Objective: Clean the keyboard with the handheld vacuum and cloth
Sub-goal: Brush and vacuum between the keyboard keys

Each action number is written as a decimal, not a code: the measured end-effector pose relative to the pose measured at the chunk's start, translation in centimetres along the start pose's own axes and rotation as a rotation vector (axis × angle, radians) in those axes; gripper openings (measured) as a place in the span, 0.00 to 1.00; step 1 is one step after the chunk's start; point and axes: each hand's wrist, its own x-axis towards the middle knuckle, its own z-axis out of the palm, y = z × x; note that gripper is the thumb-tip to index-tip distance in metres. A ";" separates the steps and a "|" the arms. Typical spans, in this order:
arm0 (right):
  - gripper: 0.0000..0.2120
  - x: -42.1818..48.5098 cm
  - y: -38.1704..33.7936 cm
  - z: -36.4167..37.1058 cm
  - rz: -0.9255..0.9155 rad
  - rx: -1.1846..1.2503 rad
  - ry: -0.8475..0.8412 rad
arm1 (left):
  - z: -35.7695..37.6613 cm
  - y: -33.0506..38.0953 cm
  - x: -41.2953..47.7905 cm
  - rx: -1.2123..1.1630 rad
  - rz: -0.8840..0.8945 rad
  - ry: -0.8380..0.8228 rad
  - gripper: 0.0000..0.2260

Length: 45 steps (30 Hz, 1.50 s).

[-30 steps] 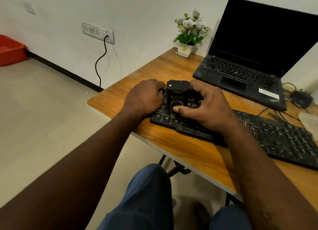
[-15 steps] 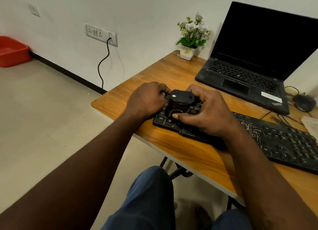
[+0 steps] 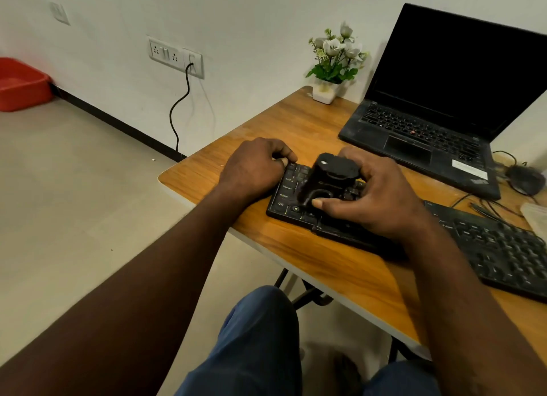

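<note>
A long black keyboard (image 3: pixel 500 247) lies across the front of the wooden desk (image 3: pixel 296 123). A small black handheld vacuum (image 3: pixel 328 176) stands tilted on the keyboard's left end. My right hand (image 3: pixel 376 197) grips the vacuum, thumb on its front and fingers round its back. My left hand (image 3: pixel 254 167) holds the keyboard's left edge with curled fingers. No cloth is clearly in view.
An open black laptop (image 3: pixel 438 129) with a dark screen sits behind the keyboard. A white pot of flowers (image 3: pixel 334 66) stands at the desk's back left corner. A mouse (image 3: pixel 524 176) and cables lie at the right. A red tub (image 3: pixel 20 84) is on the floor.
The vacuum has tilted and slid a little right along the keys with my right hand. My left hand stays at the keyboard's left edge.
</note>
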 end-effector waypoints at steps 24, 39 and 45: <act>0.16 0.7 -1.4 2.9 -0.028 0.045 0.036 | -0.2 -0.1 -0.2 -0.010 0.009 -0.023 0.04; 0.21 -0.4 -1.5 -0.8 0.052 0.096 -0.191 | 0.2 -0.4 0.1 0.016 0.016 0.008 0.08; 0.25 -2.5 -0.8 -4.1 0.182 0.100 -0.134 | 0.2 -0.1 0.0 0.018 0.013 0.012 0.10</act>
